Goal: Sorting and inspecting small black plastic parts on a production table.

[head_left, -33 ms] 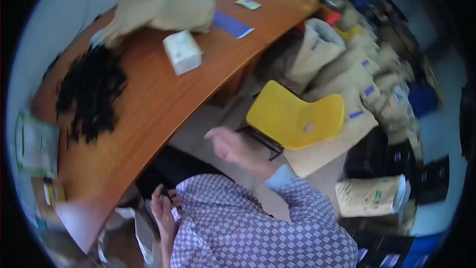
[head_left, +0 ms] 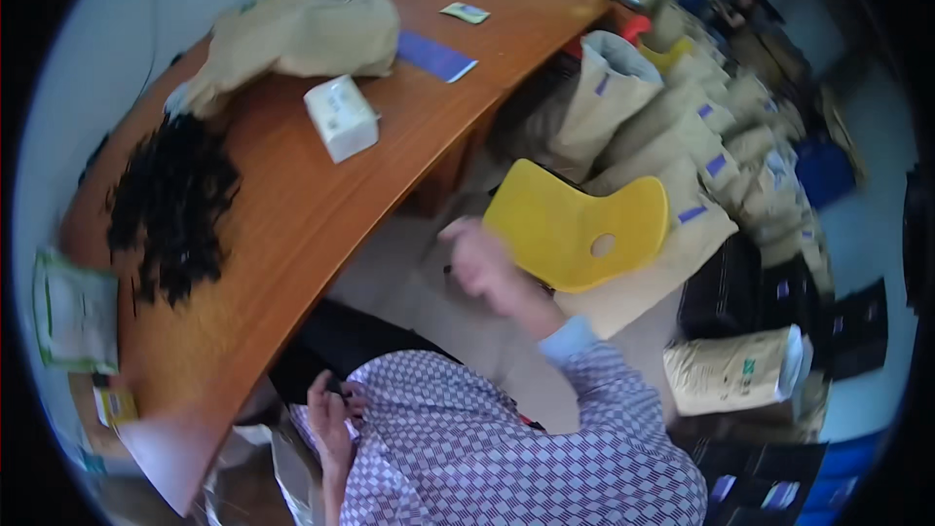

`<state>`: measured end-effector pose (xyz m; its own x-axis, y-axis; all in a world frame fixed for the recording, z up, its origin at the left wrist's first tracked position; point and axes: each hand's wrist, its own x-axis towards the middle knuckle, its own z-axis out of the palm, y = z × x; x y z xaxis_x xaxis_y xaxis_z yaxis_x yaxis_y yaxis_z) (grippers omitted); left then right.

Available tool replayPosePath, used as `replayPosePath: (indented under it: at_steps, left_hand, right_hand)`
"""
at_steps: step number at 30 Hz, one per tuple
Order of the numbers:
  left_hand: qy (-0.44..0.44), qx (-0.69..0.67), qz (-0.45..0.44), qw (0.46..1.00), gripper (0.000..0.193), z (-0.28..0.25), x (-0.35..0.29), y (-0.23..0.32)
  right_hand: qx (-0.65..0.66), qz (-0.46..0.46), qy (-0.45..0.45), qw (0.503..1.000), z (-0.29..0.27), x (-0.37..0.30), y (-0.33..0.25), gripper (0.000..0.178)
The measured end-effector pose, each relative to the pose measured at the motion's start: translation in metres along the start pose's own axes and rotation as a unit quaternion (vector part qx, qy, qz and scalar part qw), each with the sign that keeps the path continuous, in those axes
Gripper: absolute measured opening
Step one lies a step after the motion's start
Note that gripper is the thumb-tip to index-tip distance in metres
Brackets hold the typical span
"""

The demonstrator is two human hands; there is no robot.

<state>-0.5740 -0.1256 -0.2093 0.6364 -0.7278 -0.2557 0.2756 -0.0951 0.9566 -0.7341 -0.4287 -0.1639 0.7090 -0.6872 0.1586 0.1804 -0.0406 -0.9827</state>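
Nearest, the shirt (head_left: 487,448) is thin cloth in a small woven-look check; beside its front, the left hand (head_left: 331,426) has its fingers closed around a small dark thing (head_left: 335,387), too small to make out; that grip looks unchanged, so the work in hand seems to rest with the left for now; the right hand (head_left: 487,271) has shifted toward the yellow chair (head_left: 584,234) and now overlaps its edge in view; its fingers look loosely curled but blurred, and I cannot tell whether they hold anything or touch the seat.

The chair's shell is smooth and curved, with a round hole; beyond the hands, the wooden table (head_left: 278,209) has a glossy, reddish-brown top; on it lies a heap of limp, narrow black strips (head_left: 175,214); farther along stand a boxy white pack (head_left: 341,117) and a creased, bulging brown paper bag (head_left: 307,29), with a flat purple sheet (head_left: 435,56) just beside it; across the floor, stiff paper sacks (head_left: 609,93) crowd together, one gaping open.
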Motion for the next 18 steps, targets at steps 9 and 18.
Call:
replayPosePath:
  at_steps: [9, 18]
  left_hand:
    - [-0.152, 0.145, -0.048, 0.976, 0.035, 0.037, 0.03, -0.005]
    - [-0.166, 0.126, -0.069, 0.975, 0.035, 0.02, 0.032, -0.01]
  right_hand:
    - [0.1, -0.118, 0.511, 0.846, -0.219, -0.042, -0.109, 0.019]
    - [0.164, 0.152, 0.411, 0.884, -0.103, -0.041, 0.056, 0.024]
